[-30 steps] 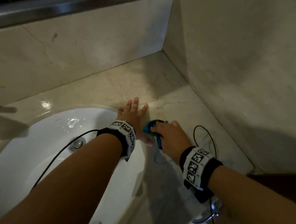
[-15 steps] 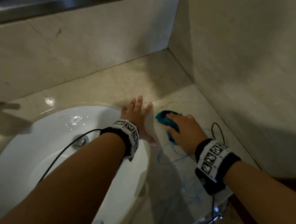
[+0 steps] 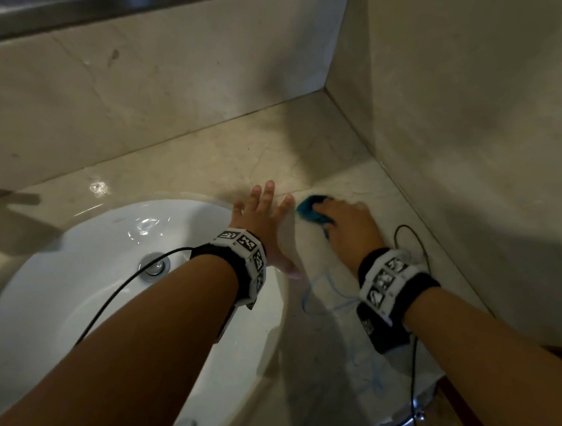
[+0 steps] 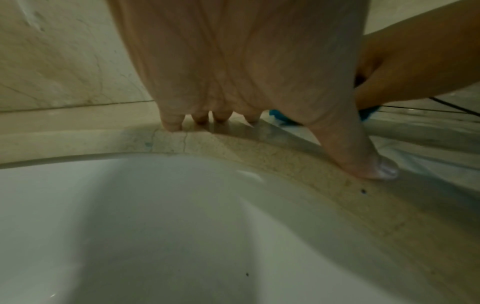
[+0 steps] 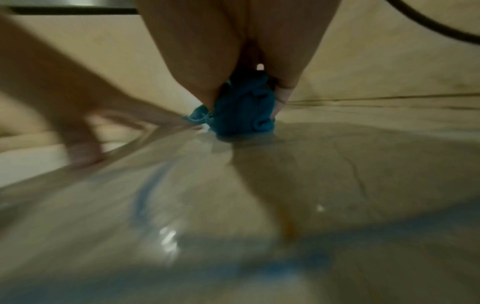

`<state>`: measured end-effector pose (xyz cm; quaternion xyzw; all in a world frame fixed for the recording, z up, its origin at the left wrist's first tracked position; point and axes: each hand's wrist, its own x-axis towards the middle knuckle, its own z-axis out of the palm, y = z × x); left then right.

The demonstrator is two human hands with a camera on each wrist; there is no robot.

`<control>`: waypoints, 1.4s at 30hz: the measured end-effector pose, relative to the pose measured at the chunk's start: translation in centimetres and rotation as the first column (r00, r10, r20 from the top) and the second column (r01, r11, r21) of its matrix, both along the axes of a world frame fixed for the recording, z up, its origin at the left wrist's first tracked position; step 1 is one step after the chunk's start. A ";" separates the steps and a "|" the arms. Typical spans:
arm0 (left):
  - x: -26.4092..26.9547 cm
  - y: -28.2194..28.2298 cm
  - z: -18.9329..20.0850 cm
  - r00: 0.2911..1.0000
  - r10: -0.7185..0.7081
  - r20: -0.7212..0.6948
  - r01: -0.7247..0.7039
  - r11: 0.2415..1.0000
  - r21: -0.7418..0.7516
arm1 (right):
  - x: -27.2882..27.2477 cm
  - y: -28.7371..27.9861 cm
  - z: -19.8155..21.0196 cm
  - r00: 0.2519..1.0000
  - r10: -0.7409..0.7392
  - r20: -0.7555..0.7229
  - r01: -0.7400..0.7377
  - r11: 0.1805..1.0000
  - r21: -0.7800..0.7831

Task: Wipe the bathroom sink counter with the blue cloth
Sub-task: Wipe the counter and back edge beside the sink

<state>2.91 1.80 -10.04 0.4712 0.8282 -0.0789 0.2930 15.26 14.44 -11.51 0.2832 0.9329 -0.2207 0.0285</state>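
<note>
The right hand (image 3: 348, 222) has its grip clenched round a bunched blue cloth (image 3: 313, 211), pressing it down on the marble counter (image 3: 276, 159) in the strip between the white sink basin (image 3: 68, 281) and the side wall (image 3: 478, 127). In the right wrist view the cloth (image 5: 244, 107) sits wadded under the palm, touching the wet stone, with thumb and fingers curled round its sides. The left hand (image 3: 262, 218) lies just beside it, grip released, fingers spread flat on the counter at the basin's rim; the left wrist view shows its fingertips (image 4: 171, 123) and thumb bearing on the stone edge. The cloth looks soft, light and limp, likely damp, so it should crumple freely and hold best gathered in the fist with the palm on top. The glossy counter appears wet and probably slippery, so the wad should glide with little drag. Thin blue streaks (image 3: 327, 292) mark the stone nearer the person, and a black cable (image 3: 414, 242) loops by the right wrist
</note>
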 end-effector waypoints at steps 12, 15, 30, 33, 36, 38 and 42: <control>0.0 0.0 -0.3 1.000 0.021 0.002 -0.021 1.000 0.010 | -0.3 6.2 -0.4 0.976 -0.218 0.028 0.217 0.976 0.029; 0.1 0.1 -0.1 1.000 0.020 0.000 -0.020 1.000 0.005 | -0.2 2.2 -0.9 1.000 -0.010 0.006 0.010 0.999 0.036; 0.1 0.2 0.1 0.999 0.005 -0.032 -0.006 1.000 -0.015 | 0.5 -1.2 0.8 0.997 0.078 -0.014 -0.078 0.997 0.009; 0.2 -0.1 0.0 0.998 -0.024 -0.054 0.023 1.000 -0.013 | 2.8 -3.5 0.4 0.974 0.227 -0.011 -0.227 0.974 0.011; 0.2 -0.8 -0.4 0.997 -0.053 -0.054 0.054 0.998 0.012 | 3.6 -1.9 0.0 0.976 0.213 0.036 -0.213 0.977 -0.014; 0.2 -1.2 -0.7 0.995 -0.083 -0.063 0.084 0.996 0.016 | 3.1 0.1 -0.2 0.999 0.045 -0.006 -0.045 0.999 -0.015; 0.3 -1.3 -0.7 0.992 -0.092 -0.083 0.093 0.996 0.011 | 2.1 1.6 -0.5 0.989 -0.141 -0.054 0.143 0.989 0.033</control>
